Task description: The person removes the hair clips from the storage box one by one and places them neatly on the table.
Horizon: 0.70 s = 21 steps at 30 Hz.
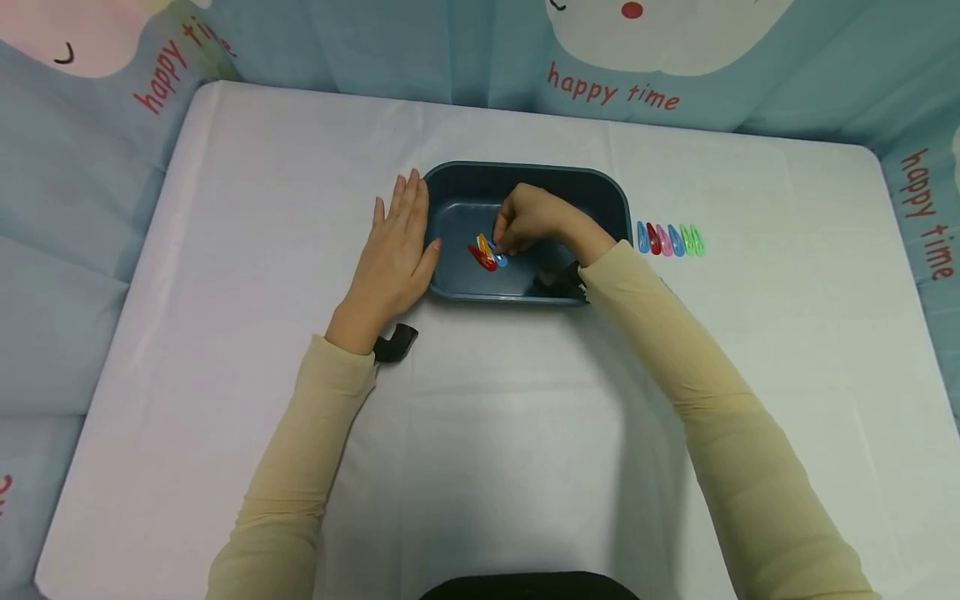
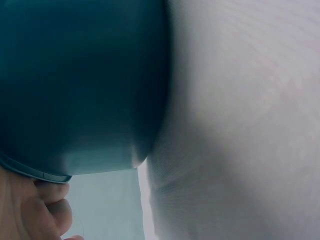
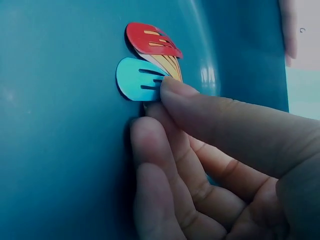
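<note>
Step in hand, as judged: sorting clips out of the tray (image 1: 452, 271), upper centre of the frame. Your right hand (image 1: 528, 221) has thumb and forefinger clamped on the blue clip (image 3: 135, 80); your left hand (image 1: 393, 254), fingers straight, steadies the tray's left rim. Next move likely calls for freeing blue from the red clip (image 3: 152, 39) and orange clip (image 3: 172, 65). Count: one tray; at least three clips inside; six in the row (image 1: 664, 240) right of it: two blue, two green, one red, one pink.
</note>
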Tool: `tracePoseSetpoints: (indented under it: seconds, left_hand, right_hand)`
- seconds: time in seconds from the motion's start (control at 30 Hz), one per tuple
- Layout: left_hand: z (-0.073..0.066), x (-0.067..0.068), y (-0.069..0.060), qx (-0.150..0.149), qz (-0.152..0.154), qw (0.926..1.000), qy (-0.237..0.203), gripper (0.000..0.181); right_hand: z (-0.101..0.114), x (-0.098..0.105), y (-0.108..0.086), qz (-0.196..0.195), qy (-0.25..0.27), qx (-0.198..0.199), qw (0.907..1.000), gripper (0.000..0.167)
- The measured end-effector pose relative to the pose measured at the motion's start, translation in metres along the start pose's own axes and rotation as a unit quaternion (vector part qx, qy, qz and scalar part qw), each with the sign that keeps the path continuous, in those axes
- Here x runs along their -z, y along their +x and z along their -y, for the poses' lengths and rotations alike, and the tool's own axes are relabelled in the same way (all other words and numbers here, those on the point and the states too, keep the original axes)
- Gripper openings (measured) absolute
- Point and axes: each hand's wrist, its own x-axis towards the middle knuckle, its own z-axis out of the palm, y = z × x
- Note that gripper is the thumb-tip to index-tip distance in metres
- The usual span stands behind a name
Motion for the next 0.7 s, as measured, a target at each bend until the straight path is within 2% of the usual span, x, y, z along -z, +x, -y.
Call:
tracePoseSetpoints:
  seconds: [0.27,0.7]
  left_hand:
    - [-0.0005,0.0011,0.0005,0.002,0.001,1.0,-0.001,0.065]
    - [-0.0006,0.0,0.0005,0.003,-0.002,1.0,0.002,0.065]
  right_hand:
    - [-0.0013,0.0011,0.0013,0.002,-0.003,0.003,1.0,0.006]
    - [-0.0061,0.0022,0.0002,0.006,0.041,0.009,0.9991,0.006]
